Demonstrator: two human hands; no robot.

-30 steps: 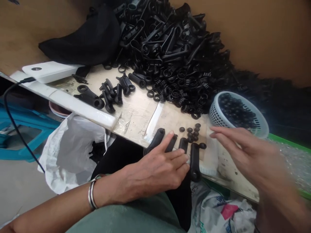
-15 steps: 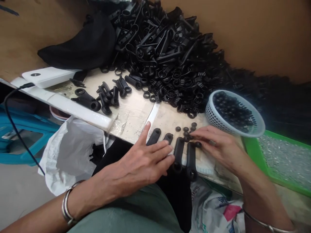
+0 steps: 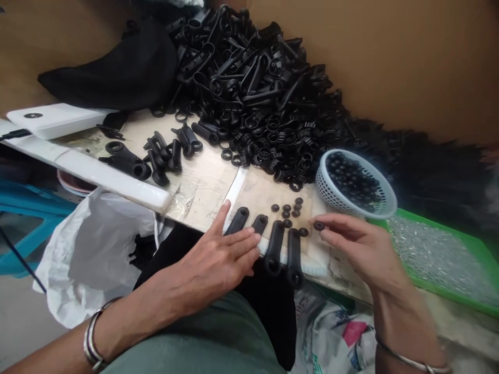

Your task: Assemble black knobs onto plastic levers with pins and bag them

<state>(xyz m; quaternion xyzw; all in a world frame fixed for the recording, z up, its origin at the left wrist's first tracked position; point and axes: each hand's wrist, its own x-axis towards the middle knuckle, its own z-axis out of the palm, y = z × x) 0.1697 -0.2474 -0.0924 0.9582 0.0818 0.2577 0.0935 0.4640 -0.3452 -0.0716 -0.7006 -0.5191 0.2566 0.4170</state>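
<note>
My left hand (image 3: 222, 254) lies flat with its fingers stretched over two black plastic handles, the leftmost handle (image 3: 238, 219) and its neighbour (image 3: 260, 223), at the table's front edge. To its right are two more handles, one (image 3: 275, 246) beside the other (image 3: 295, 257), all with a round hole at the end. Between thumb and forefinger, my right hand (image 3: 351, 241) pinches a small round black knob (image 3: 318, 226), held just right of the handles. Several like knobs (image 3: 287, 211) lie loose on the board behind the handles.
A large pile of black plastic parts (image 3: 253, 88) fills the back. A pale blue basket (image 3: 323, 182) of black knobs stands right, beside a green tray (image 3: 463, 236) of small clear pieces. More handles (image 3: 158, 156) and a white power bank (image 3: 58, 119) lie left; a white sack (image 3: 89, 249) hangs below.
My right hand has drawn back to the right from the loose knobs, with one knob in its fingers. My left hand stays over the handles. The whole view has shifted slightly.
</note>
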